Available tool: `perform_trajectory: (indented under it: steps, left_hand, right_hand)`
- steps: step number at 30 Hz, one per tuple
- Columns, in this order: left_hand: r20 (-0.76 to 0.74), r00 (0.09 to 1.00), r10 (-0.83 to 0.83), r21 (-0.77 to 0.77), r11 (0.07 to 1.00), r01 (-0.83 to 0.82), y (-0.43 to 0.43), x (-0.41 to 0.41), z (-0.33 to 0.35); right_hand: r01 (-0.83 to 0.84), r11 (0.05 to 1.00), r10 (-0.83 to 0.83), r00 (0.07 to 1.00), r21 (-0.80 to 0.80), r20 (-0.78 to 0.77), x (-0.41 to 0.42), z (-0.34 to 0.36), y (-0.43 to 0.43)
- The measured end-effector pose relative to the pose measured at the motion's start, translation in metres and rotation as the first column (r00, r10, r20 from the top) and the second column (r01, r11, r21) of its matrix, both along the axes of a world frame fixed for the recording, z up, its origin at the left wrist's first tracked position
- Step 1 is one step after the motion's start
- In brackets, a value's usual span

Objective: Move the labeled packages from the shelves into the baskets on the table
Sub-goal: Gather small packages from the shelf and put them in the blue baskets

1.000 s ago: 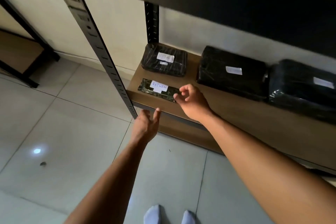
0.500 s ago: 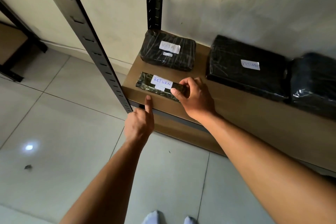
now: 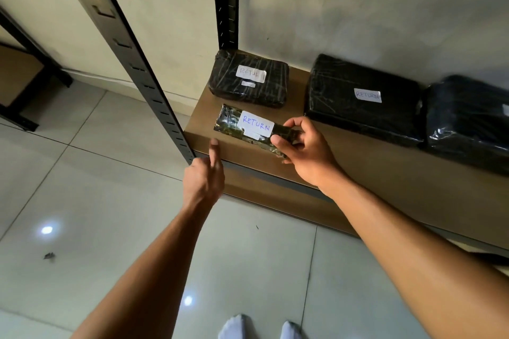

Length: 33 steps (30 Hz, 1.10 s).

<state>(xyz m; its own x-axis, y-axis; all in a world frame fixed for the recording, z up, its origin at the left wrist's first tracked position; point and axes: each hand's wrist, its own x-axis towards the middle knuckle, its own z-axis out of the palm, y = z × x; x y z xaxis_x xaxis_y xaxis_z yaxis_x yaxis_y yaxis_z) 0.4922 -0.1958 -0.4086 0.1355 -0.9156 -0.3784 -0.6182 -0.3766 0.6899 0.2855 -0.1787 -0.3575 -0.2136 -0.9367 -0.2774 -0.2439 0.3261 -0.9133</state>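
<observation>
A thin dark flat package (image 3: 234,125) with a white label reading RETURN lies at the front left corner of the low wooden shelf (image 3: 358,159). My right hand (image 3: 305,151) is shut on its right end, thumb on top. My left hand (image 3: 205,179) hovers at the shelf's front edge, index finger pointing up, holding nothing. Behind the thin package sits a black wrapped package (image 3: 249,78) labelled RETURN. Two bigger black packages (image 3: 363,96) (image 3: 468,115) lie to the right. No basket is in view.
A black perforated metal upright (image 3: 132,58) rises at the shelf's front left corner, another upright (image 3: 225,0) at the back against the wall. Grey tiled floor (image 3: 96,201) lies below, with my socked feet (image 3: 259,327). Another rack (image 3: 22,69) stands at far left.
My right hand reached the thin package and closed on its right end. My left hand went from spread fingers to a raised index finger. The view moved closer to the shelf.
</observation>
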Motion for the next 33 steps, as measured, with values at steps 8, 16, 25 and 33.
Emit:
perform_trajectory:
  steps: [8,16,25,33]
  left_hand:
    - [-0.561,0.820,-0.118,-0.204,0.979,0.000,0.026,-0.007,0.077]
    - [-0.378,0.893,-0.246,-0.386,0.918,0.089,0.046,-0.019,0.093]
    - [-0.494,0.827,-0.268,-0.296,0.946,0.130,0.053,-0.031,0.097]
    - [-0.555,0.804,-0.212,-0.148,0.977,0.155,0.050,-0.037,0.097]
  right_hand:
    - [-0.039,0.998,0.043,0.995,-0.046,0.093,-0.013,0.039,0.063]
    - [0.092,0.989,-0.062,0.969,-0.117,0.237,0.000,0.058,0.107]
    - [0.230,0.969,-0.188,0.926,-0.095,0.327,0.001,0.066,0.127]
    - [0.341,0.940,-0.315,0.854,0.011,0.414,0.004,0.063,0.130]
